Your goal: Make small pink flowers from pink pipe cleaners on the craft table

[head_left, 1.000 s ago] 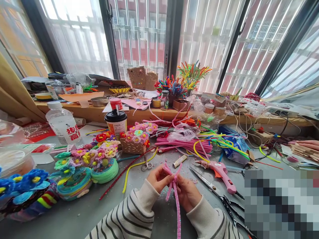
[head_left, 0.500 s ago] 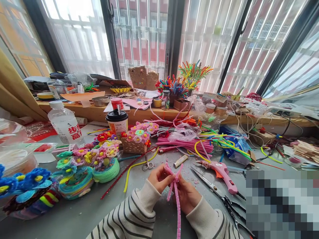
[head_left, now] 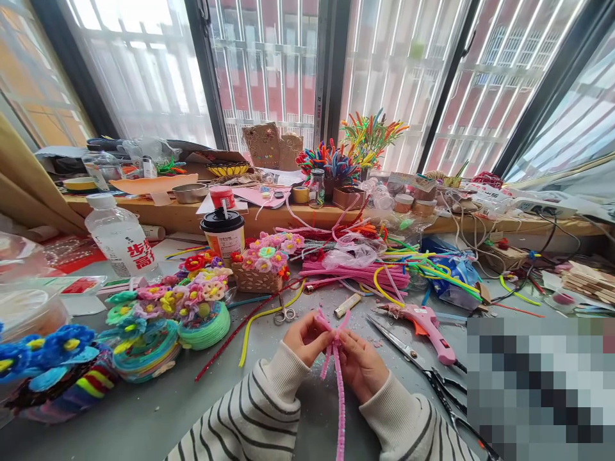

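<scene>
Pink pipe cleaners (head_left: 340,400) cross in a small knot between my hands, with short ends pointing up and one long tail hanging toward me. My left hand (head_left: 307,340) pinches the crossing from the left, thumb against fingers. From the other side my right hand (head_left: 361,362) grips the same pink piece, its fingertips close to the left ones. The exact way the strands wrap is partly hidden by my fingers. Just beyond my hands lies a short, pale, stick-like piece (head_left: 347,305). Small scissors (head_left: 284,314) rest beyond my left hand.
Large scissors (head_left: 403,349) and a pink hot glue gun (head_left: 425,323) lie to the right. A bundle of pink pipe cleaners (head_left: 355,275) is behind. Flower-topped baskets (head_left: 204,325), a water bottle (head_left: 120,240) and a lidded cup (head_left: 223,237) stand left. A blurred block covers the lower right.
My right hand's fingers have shifted slightly up and closer around the knot. The view has tilted and moved a little; the other things lie as before.
</scene>
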A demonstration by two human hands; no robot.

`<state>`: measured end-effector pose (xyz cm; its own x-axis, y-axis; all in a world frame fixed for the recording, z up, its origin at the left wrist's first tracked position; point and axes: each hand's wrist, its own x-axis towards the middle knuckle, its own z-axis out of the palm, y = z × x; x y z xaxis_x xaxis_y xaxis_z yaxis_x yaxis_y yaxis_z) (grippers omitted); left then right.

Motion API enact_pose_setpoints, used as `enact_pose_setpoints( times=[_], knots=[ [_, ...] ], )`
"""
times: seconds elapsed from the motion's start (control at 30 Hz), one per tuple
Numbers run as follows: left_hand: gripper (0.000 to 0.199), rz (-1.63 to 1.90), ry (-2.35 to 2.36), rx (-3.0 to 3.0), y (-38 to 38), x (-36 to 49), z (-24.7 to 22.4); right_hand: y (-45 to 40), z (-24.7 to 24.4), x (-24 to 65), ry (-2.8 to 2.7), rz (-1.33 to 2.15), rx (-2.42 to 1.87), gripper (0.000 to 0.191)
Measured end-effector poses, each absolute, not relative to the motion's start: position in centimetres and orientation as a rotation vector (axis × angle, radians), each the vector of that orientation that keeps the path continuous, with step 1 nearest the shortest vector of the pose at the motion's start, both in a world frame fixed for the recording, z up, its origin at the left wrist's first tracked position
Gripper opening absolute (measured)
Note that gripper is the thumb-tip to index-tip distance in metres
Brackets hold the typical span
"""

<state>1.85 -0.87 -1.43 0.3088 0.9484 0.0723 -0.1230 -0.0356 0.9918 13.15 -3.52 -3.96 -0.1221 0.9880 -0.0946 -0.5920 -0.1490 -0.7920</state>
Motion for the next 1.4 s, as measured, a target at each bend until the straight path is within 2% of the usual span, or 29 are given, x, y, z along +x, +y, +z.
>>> enact_pose_setpoints(
  times=[0.07,0.17,0.3,0.5,0.73,0.9,1.13,1.27,1.4],
  knots=[
    [0.023,1.053,0.844,1.296,-0.8,1.8,-1.4,-3.7,-3.3,13.9,-0.988,1.339,-0.914,0.021],
    [0.022,1.029,0.823,1.269,-0.8,1.7,-1.4,-4.1,-2.3,15.1,-1.480,0.621,-1.109,0.012],
    [0.023,1.029,0.808,1.249,-0.8,1.9,-1.4,-4.5,-1.8,15.6,-1.891,0.033,-1.068,0.017],
    [0.025,1.039,0.816,1.230,-1.0,2.0,-1.2,-4.5,-1.8,15.5,-1.983,-0.389,-1.017,0.015],
    [0.023,1.069,0.891,1.387,-0.8,2.0,-1.9,-4.4,-1.6,15.3,-2.024,-0.565,-1.021,0.012],
    [0.018,1.100,1.025,1.701,-1.0,1.8,-1.9,-4.5,-2.2,15.1,-2.003,-0.319,-1.096,0.011],
    [0.010,0.987,0.961,2.129,-1.2,1.2,-1.6,-4.3,-1.6,15.2,-1.693,0.631,-1.249,0.012],
    [0.012,1.028,0.925,2.000,-1.6,1.4,-1.0,-3.6,-2.1,15.5,-1.214,1.407,-1.149,0.017],
    [0.017,1.027,0.882,1.722,-1.9,1.6,-0.5,-3.2,-2.9,15.6,-1.048,1.673,-1.046,0.021]
  ],
)
